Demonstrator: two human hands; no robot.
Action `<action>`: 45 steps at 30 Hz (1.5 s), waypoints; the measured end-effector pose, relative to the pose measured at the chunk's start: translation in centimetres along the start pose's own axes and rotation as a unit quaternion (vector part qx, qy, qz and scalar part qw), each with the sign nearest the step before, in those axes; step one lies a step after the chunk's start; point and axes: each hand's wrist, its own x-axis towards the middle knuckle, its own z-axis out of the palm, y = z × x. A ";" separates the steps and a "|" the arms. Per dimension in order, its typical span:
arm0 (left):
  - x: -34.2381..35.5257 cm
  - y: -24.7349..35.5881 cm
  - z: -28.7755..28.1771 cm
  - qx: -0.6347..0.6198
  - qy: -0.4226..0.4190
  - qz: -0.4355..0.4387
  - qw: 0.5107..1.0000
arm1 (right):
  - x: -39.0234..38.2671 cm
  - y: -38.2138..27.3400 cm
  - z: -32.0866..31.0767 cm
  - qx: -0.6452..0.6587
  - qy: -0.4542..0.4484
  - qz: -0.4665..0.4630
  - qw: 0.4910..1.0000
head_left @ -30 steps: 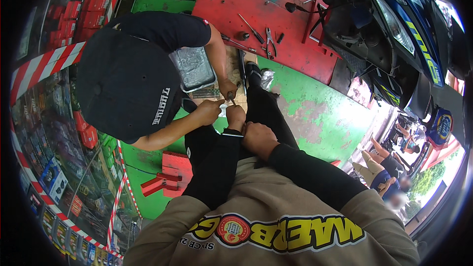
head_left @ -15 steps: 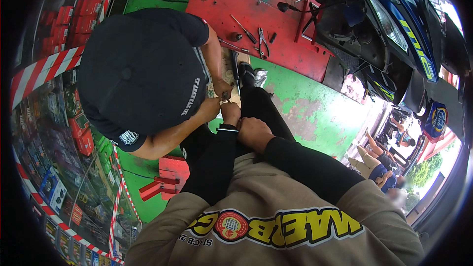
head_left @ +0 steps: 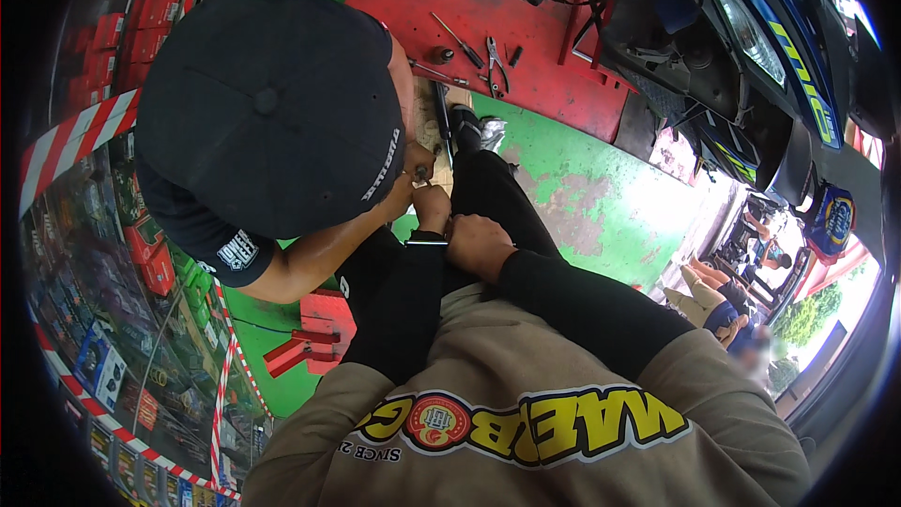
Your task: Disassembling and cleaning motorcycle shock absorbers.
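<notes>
Since the earlier frame, the co-worker's dark cap (head_left: 266, 117) is shifting closer over the work, hiding more of the far forearm.

Nearest, the wearer's tan shirt (head_left: 535, 385) is filling the lower edge. The wearer's right hand (head_left: 477, 246) is curling beside the left wrist and its band (head_left: 427, 242); whether it is gripping, I cannot tell. The left hand (head_left: 432, 207) is pointing away from the wearer, its fingertips hidden, so its grip is also unclear.

Just beyond, the co-worker's hands (head_left: 401, 195) are closing around a small dark metal part (head_left: 421, 172) near the left hand's far end. Working well here probably means keeping the left wrist steady, keeping fingertips clear of the co-worker's, and pushing along the part rather than sideways.

Farther off, a screwdriver (head_left: 458, 39) and pliers (head_left: 496, 66) are lying on a red surface (head_left: 582, 99). To the right, a dark blue motorcycle (head_left: 751, 33) is standing, with people sitting beyond it.
</notes>
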 end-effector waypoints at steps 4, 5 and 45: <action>0.2 0.8 1.3 0.065 0.014 0.030 0.997 | 0.1 0.7 0.8 -0.012 0.015 -0.011 1.000; 3.1 -3.1 -1.5 0.133 0.033 0.117 0.984 | -1.0 -1.4 0.2 -0.030 0.017 -0.065 0.997; -2.8 1.1 -2.7 0.277 -0.034 0.140 0.950 | -4.9 -1.8 -1.1 -0.092 0.045 -0.089 0.991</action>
